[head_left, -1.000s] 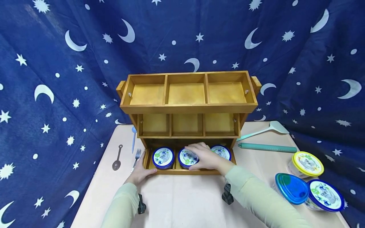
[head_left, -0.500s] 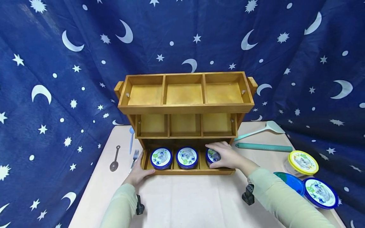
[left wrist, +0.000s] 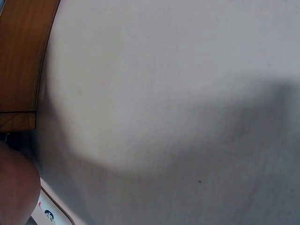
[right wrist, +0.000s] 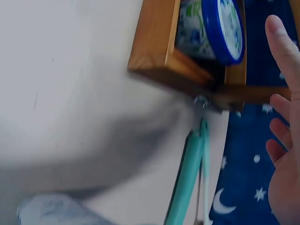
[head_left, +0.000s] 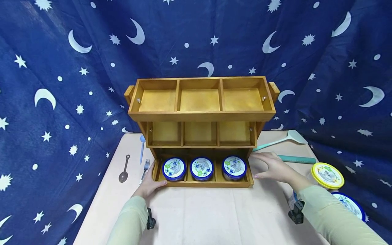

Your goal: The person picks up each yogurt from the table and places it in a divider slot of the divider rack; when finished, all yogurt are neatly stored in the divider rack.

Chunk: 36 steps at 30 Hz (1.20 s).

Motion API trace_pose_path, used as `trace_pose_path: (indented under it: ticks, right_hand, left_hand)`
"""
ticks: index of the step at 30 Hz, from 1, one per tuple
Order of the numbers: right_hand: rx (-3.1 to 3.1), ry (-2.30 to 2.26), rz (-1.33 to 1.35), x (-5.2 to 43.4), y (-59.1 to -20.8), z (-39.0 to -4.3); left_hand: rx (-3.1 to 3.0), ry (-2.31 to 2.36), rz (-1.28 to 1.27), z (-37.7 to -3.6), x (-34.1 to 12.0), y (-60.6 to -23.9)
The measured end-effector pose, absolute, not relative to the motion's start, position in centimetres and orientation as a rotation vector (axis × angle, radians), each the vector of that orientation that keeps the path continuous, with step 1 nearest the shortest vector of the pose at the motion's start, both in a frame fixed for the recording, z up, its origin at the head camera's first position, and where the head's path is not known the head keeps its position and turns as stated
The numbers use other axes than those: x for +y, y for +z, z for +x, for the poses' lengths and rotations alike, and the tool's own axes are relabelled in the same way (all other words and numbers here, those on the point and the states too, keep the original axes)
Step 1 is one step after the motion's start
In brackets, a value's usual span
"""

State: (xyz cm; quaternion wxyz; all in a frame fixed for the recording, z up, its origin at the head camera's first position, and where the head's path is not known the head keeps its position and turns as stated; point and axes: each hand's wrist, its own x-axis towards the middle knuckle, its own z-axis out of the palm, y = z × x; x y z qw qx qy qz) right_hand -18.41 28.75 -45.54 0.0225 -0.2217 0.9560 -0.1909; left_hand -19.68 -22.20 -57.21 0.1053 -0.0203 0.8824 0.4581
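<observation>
Three round plastic tubs with blue-rimmed printed lids, the left tub [head_left: 174, 168], middle tub [head_left: 201, 168] and right tub [head_left: 234, 167], sit in separate compartments of the bottom tier of a wooden tiered box [head_left: 202, 117]. My left hand [head_left: 148, 185] rests at that tier's left front corner, thumb along the front edge and extended fingers along the side. To the right of the box, my right hand [head_left: 274, 169] is in the air, holding nothing. In the right wrist view its fingers [right wrist: 283, 51] look spread and relaxed beside the box.
A brown spoon [head_left: 123, 176], a blue spoon [head_left: 142, 146] and a fork [head_left: 146, 166] lie left. A pale green spatula [head_left: 294, 136] and a green rod [head_left: 297, 159] lie right. A yellow-lidded tub [head_left: 327, 175] and a blue-lidded tub [head_left: 349, 206] stand farther right, partly behind the sleeve.
My right hand touched the middle tub, then the right one, and has now moved right, off the box. My left hand has stayed at the corner.
</observation>
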Motion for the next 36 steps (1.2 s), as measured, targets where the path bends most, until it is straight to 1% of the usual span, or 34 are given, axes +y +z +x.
trace_pose_path:
  ticks: [5, 10, 16, 26, 36]
  right_hand:
    - [2.927, -0.577, -0.508, 30.8, -45.3, -17.6]
    - [2.881, -0.504, -0.424, 32.5, -45.5, -17.0]
    - [2.807, -0.451, -0.373, 34.5, -45.6, -16.1]
    - [2.701, -0.529, -0.351, 38.2, -46.0, -14.0]
    - [2.627, -0.618, -0.331, 39.7, -48.1, -13.0]
  left_hand:
    - [2.598, 1.355, -0.058, -19.6, -22.3, -57.2]
    - [2.607, 1.373, -0.063, -19.4, -22.1, -57.2]
    - [2.580, 1.393, -0.090, -19.5, -22.1, -57.5]
    - [2.596, 1.382, -0.084, -19.6, -22.1, -57.1]
    - [2.599, 1.374, -0.101, -19.5, -22.0, -57.2]
